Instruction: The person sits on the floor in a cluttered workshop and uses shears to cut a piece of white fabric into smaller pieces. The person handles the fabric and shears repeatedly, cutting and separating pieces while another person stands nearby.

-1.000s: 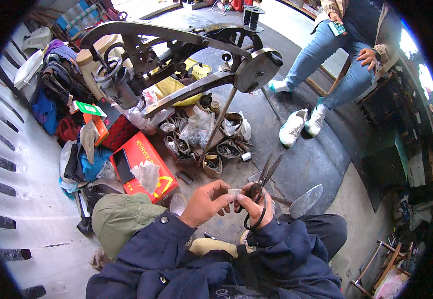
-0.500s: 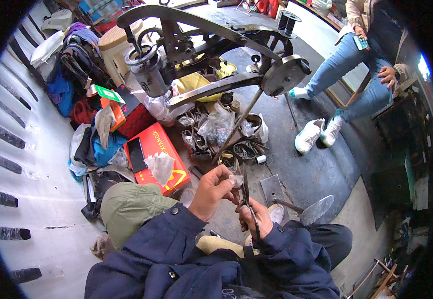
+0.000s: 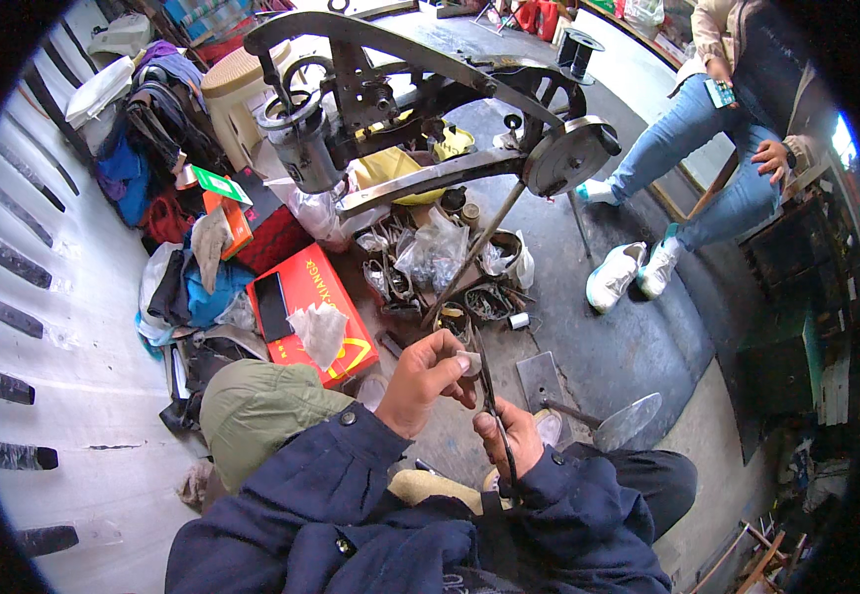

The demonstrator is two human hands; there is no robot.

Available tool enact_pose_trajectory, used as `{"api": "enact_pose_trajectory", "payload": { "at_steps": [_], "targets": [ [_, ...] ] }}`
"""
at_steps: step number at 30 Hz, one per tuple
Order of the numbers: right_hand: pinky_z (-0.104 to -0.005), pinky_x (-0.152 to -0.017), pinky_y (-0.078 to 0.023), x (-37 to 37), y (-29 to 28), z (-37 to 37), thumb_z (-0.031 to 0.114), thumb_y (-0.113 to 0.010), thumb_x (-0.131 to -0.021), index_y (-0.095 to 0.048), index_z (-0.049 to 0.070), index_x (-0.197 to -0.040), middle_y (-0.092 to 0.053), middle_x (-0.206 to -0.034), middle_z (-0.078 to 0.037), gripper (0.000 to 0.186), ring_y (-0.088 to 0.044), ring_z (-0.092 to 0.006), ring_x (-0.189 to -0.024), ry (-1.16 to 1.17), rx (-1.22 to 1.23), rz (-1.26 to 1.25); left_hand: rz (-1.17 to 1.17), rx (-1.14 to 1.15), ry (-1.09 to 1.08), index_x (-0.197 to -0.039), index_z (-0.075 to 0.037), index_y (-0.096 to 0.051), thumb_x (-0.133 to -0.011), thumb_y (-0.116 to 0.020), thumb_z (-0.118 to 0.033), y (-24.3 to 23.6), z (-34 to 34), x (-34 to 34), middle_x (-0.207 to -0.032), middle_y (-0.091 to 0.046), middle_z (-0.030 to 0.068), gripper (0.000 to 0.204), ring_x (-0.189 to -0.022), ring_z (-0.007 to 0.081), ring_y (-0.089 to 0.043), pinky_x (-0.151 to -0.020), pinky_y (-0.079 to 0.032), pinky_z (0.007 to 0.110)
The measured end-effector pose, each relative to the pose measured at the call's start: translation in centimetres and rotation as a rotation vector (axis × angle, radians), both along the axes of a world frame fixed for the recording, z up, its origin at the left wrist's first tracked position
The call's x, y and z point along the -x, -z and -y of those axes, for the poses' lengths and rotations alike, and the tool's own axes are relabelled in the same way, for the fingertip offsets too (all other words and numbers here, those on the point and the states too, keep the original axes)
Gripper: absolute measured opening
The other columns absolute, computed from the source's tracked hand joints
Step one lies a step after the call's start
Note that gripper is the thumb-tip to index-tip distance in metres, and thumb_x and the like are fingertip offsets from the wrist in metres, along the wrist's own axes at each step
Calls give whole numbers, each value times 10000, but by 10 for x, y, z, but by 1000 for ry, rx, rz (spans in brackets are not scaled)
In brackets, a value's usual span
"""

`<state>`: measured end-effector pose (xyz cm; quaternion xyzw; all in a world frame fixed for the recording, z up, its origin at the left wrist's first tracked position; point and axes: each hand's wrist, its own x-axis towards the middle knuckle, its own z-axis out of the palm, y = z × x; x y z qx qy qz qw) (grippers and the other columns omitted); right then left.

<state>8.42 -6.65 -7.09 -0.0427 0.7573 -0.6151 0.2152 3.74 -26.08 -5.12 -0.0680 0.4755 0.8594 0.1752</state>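
My left hand (image 3: 424, 383) is closed in a pinch on a small pale grey scrap of material (image 3: 468, 363), which sticks out past the fingertips. Close by on its right, my right hand (image 3: 511, 438) grips a pair of dark metal scissors (image 3: 490, 388). The blades point up and away from me, beside the scrap. Whether they touch it, I cannot tell. A larger whitish torn piece (image 3: 319, 335) lies on a red shoebox (image 3: 303, 302) to the left, next to a black phone (image 3: 273, 308).
A hand-cranked sewing machine (image 3: 420, 109) stands ahead, above bins of small parts (image 3: 430, 259). An olive cap (image 3: 266, 414) is at lower left. At right sits another person in jeans (image 3: 667, 129), holding a phone (image 3: 719, 92). A metal foot plate (image 3: 546, 384) lies near my right hand.
The scissor blades have shifted slightly and look closer together beside the scrap. My left hand has barely moved and keeps its pinch.
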Motion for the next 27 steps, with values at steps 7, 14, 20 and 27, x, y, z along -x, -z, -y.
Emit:
{"api": "enact_pose_trajectory", "payload": {
  "at_steps": [7, 14, 20, 27],
  "targets": [
    [-352, -588, -431, -1, 0, 0, 465, -643, -975, -607, -20, -889, -528, -634, -97, 494, -480, -140, -642, -9, -21, -10, -15, 19, -14, -976, -60, -578, -974, -583, -151, 0, 2, 2, -874, -656, 46, 91, -701, 159, -671, -636, -584, 335],
    [-360, -591, -433, -3, 1, -1, 503, -642, -974, -608, -21, -894, -536, -637, -103, 531, -485, -146, -642, -4, -73, 66, 2, 17, -20, -969, -55, -583, -995, -571, -152, -4, 0, 0, -854, -645, 44, 102, -686, 142, -659, -611, -574, 302],
    [-361, -610, -443, -1, 2, -1, 504, -624, -987, -613, -18, -926, -552, -663, -115, 526, -507, -160, -655, 18, -17, 20, -125, 196, 41, -962, -29, -626, -1015, -580, -175, -7, -4, -1, -822, -645, 17, 162, -678, 92, -627, -597, -544, 266],
    [-372, -616, -448, 2, 9, -2, 532, -600, -992, -608, -20, -939, -553, -672, -142, 554, -527, -187, -654, 2, -48, -41, -140, 223, 110, -945, -32, -628, -1007, -571, -149, 4, -4, -2, -798, -648, 8, 144, -673, 93, -630, -608, -536, 252]
  ]
}}
